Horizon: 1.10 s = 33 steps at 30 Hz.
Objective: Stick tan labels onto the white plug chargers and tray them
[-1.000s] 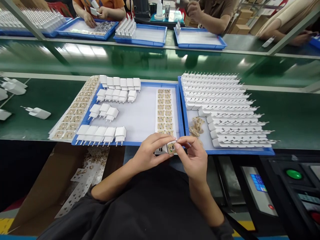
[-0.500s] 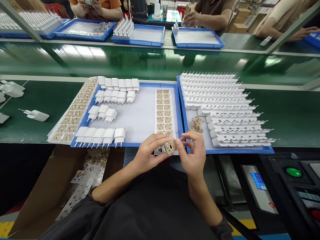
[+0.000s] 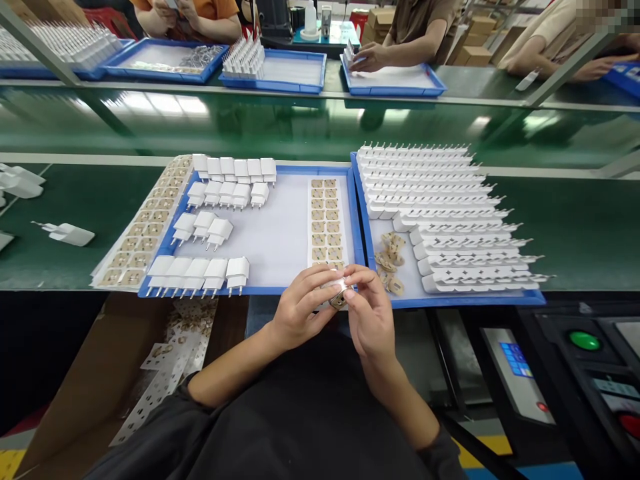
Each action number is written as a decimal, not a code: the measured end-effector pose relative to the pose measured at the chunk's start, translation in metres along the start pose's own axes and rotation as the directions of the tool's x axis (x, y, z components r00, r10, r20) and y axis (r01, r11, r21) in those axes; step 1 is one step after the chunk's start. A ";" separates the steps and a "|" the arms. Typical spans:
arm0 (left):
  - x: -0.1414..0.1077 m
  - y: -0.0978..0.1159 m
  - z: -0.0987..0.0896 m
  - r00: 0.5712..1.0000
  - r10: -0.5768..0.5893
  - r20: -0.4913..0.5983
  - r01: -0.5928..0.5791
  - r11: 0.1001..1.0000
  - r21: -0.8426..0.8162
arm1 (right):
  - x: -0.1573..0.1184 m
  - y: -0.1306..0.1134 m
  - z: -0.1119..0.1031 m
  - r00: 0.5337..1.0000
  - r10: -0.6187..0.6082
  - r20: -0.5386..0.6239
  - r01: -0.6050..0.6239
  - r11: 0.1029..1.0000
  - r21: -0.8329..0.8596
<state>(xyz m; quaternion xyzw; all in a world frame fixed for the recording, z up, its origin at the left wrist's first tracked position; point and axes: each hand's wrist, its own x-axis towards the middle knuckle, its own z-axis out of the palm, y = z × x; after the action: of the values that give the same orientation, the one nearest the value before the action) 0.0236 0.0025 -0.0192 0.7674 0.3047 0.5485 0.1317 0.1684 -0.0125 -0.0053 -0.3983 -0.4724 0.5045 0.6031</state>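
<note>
Head view: our left hand (image 3: 296, 310) and right hand (image 3: 373, 320) have fingers pinched round one white plug (image 3: 341, 285), tan patch (image 3: 339, 301) on its end, by the left tray (image 3: 273, 291). More patches fill a sheet (image 3: 325, 227); how many plugs are finished, we cannot tell.

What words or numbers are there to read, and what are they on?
There are none I can read.
Blue screen: marks too small to read.
Dark panel with the green button: label too blurred to read.
Held white plug: no writing I can make out.
</note>
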 end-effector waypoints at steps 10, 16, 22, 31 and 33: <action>0.006 0.007 -0.003 0.993 -0.111 0.027 0.113 0.985 -0.133 | 0.008 -0.008 -0.022 0.984 -0.125 0.124 0.148 0.969 -0.200; 0.004 0.008 -0.008 0.956 -0.275 0.101 0.286 0.951 -0.120 | 0.004 -0.016 -0.030 0.842 -0.454 0.292 0.540 0.691 -0.480; 0.011 0.006 -0.030 0.852 -0.503 0.145 0.503 0.863 0.045 | 0.015 -0.013 -0.081 0.880 -0.473 -0.042 0.397 0.781 -0.482; 0.054 -0.043 -0.098 0.701 -0.699 0.140 0.355 0.512 0.782 | 0.049 0.032 -0.123 0.878 -0.476 0.050 0.213 0.295 -0.931; 0.067 -0.066 -0.111 0.639 -0.761 0.115 0.285 0.373 0.883 | 0.047 0.037 -0.121 0.874 -0.483 0.055 0.216 0.286 -0.933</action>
<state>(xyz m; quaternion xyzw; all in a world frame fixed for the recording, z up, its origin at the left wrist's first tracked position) -0.0858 0.0806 0.0366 0.7054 0.7069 0.0469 0.0211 0.2798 0.0399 -0.0612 -0.6071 -0.6701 -0.0430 0.4248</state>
